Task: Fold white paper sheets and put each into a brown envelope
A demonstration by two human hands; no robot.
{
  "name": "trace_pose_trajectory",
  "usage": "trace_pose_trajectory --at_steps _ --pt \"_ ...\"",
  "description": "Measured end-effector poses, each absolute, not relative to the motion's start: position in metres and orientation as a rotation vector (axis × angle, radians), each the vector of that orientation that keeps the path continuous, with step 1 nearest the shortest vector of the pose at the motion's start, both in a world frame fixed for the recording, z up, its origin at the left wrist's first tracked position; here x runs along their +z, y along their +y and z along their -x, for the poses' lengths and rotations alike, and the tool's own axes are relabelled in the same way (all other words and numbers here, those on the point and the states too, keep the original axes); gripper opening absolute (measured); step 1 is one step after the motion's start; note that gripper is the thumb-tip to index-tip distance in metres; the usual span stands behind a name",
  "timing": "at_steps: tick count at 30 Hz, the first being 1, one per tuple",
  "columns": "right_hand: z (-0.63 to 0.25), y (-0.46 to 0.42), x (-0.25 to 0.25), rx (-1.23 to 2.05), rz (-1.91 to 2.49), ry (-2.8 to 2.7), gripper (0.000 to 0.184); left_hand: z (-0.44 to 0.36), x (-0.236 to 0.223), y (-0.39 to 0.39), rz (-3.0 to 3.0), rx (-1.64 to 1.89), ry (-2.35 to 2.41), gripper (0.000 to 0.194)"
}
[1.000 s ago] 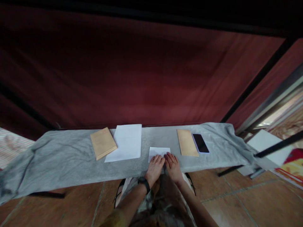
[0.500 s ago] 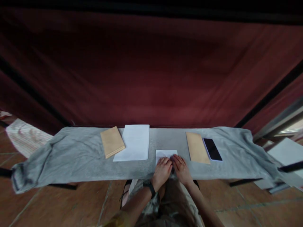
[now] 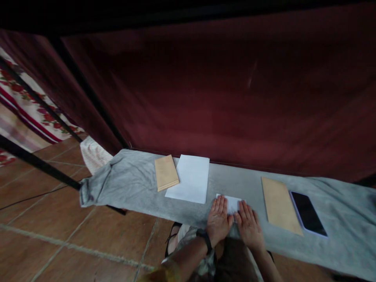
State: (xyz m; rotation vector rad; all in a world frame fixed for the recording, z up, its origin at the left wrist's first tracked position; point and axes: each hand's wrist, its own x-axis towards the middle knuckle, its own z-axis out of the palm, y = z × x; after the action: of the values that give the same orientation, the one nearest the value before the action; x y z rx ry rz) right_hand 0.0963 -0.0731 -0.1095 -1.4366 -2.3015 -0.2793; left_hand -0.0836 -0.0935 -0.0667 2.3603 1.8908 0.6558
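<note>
A small white sheet of paper [image 3: 233, 204], seemingly folded, lies at the front edge of the cloth-covered surface. Flat on its left part rests my left hand [image 3: 219, 221], fingers stretched out, with a dark band at the wrist. My right hand [image 3: 249, 227] lies flat over the paper's right side, fingers extended. The hands cover much of the paper, and its lower edge is hidden. To the left is a stack of larger white sheets [image 3: 190, 178]. A brown envelope [image 3: 280, 203] lies to the right of my right hand.
A small stack of brown envelopes [image 3: 166, 172] overlaps the white sheets' left edge. At the right lies a phone [image 3: 308, 213] with a dark screen, beside the single envelope. Grey cloth [image 3: 132, 176] covers the narrow surface. A dark red curtain [image 3: 205, 98] hangs behind it.
The view has turned to the left. My hands have moved apart and flattened, fingers now straight on the paper, where before the fingertips were close together and curled.
</note>
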Motion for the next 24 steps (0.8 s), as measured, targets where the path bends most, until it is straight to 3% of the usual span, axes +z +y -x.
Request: trace_pose_trajectory --at_steps 7,12,15,19,24 --pt "-0.083 -0.069 -0.103 -0.3 1.528 -2.195 0.054 0.085 -0.055 -0.098 -2.277 0.575 1.88 0.071" --pt "-0.062 -0.071 -0.094 -0.28 1.367 -2.306 0.048 0.104 -0.034 -0.097 -2.231 0.598 1.75 0.047" --pt "-0.059 -0.073 -0.097 -0.305 1.342 -2.323 0.048 0.166 -0.008 -0.085 -2.07 0.809 2.002 0.046" --pt "-0.059 -0.072 -0.103 -0.308 1.396 -2.252 0.052 0.289 0.022 -0.062 -1.369 0.956 2.656 0.046" --pt "-0.057 -0.069 -0.107 -0.334 1.409 -2.217 0.053 0.379 0.011 -0.058 -1.025 0.83 2.739 0.037"
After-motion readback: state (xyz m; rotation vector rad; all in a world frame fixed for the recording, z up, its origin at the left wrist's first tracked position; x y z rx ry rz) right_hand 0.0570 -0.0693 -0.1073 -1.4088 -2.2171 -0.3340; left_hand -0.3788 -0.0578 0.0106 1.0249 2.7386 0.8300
